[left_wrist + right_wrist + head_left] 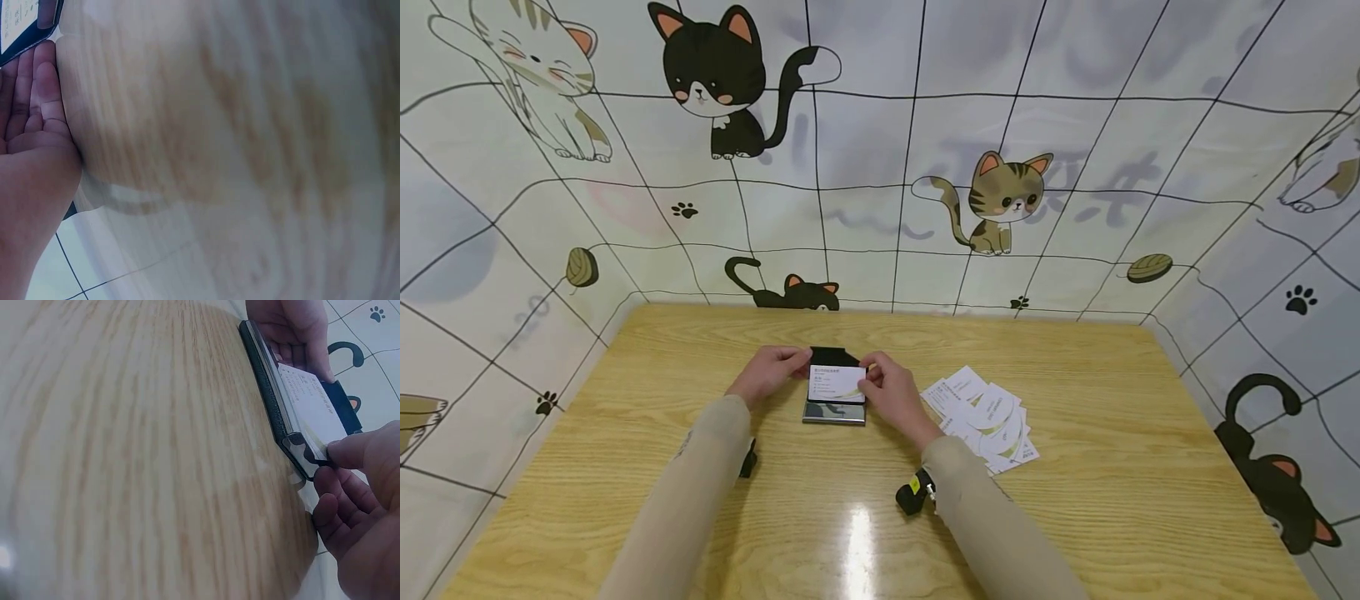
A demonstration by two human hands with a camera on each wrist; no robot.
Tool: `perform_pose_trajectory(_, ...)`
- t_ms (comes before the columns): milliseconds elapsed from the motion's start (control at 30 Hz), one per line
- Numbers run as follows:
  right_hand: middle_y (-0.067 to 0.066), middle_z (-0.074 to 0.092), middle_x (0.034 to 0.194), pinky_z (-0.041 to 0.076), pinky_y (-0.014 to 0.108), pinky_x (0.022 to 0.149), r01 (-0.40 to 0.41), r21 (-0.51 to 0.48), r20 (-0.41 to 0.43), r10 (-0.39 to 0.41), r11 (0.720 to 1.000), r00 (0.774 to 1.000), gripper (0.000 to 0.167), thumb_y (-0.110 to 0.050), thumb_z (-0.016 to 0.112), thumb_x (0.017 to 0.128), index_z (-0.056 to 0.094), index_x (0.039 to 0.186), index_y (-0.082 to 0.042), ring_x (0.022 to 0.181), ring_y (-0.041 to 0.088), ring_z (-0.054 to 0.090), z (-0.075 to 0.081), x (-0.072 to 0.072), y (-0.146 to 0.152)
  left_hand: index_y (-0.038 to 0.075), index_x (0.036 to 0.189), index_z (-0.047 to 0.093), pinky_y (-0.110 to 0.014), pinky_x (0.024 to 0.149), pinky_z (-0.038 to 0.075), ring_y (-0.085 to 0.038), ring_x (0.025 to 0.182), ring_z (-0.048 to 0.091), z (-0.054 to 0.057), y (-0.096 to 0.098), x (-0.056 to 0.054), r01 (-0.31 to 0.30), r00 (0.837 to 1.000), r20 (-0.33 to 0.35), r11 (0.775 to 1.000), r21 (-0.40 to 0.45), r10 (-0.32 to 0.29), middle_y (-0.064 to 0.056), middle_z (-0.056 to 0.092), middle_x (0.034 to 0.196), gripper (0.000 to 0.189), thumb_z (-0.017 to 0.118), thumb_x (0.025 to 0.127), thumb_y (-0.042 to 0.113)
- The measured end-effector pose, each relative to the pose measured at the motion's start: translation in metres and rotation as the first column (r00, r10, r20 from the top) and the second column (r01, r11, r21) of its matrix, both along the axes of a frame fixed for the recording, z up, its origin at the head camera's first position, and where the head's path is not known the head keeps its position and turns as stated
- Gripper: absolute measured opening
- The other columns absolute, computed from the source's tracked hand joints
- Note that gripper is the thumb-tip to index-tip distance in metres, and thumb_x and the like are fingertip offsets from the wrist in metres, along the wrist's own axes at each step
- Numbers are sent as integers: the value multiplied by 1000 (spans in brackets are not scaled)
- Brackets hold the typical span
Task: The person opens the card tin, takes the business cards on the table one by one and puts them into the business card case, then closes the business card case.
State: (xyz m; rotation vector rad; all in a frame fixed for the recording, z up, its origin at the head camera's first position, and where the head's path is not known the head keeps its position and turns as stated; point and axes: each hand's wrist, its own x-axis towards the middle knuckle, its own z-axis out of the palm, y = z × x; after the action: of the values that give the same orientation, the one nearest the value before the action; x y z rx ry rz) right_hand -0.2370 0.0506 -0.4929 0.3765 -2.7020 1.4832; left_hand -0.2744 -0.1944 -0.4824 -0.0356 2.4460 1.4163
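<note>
A black business card case (833, 414) with a shiny metal face lies open on the table, its black flap (829, 356) folded away toward the far side. White business cards (837, 383) printed with text and a gold curve sit in it. My left hand (771, 373) grips the case at its left edge, thumb on top near the flap. From the other side, my right hand (895, 396) pinches the cards' right edge. In the right wrist view, the right thumb (350, 452) presses a corner of the cards (309, 403), with fingers curled below at the case's corner.
To the right of my right hand, several loose white cards (988, 417) lie in a spread, overlapping pile. The wooden table (1112, 500) meets cat-printed cloth walls (880, 142) at the back and both sides. A black wrist camera (912, 496) hangs under my right sleeve.
</note>
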Motion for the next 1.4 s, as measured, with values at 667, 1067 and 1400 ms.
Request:
perform_pose_trajectory(667, 5, 68, 85, 52, 32, 75, -26, 66, 6, 26, 997, 1000, 11, 1, 74, 92, 73, 102, -4, 77, 15, 58, 2, -2, 4, 5, 103, 75, -43, 104, 48, -24, 106, 65, 1, 0, -3, 4, 1000, -20, 1000, 8, -4, -7, 73, 105, 39, 56, 108, 40)
perform_pose_trajectory(1067, 5, 63, 85, 50, 29, 74, -98, 159, -28, 104, 982, 994, 7, -1, 76, 89, 77, 95, -5, 80, 17, 59, 1, -2, 8, 5, 105, 76, -44, 105, 48, -24, 103, 66, 0, -1, -2, 5, 1000, -27, 1000, 3, -5, -7, 74, 101, 40, 56, 108, 39)
perform_pose_trajectory(1400, 6, 62, 93, 51, 34, 78, -129, 238, 8, 131, 963, 991, 10, -5, 71, 94, 81, 94, -6, 84, 19, 57, 4, 0, 8, 4, 108, 76, -44, 104, 49, -22, 101, 68, -4, -1, -2, 17, 999, -34, 1000, 11, -17, -8, 75, 102, 40, 56, 108, 39)
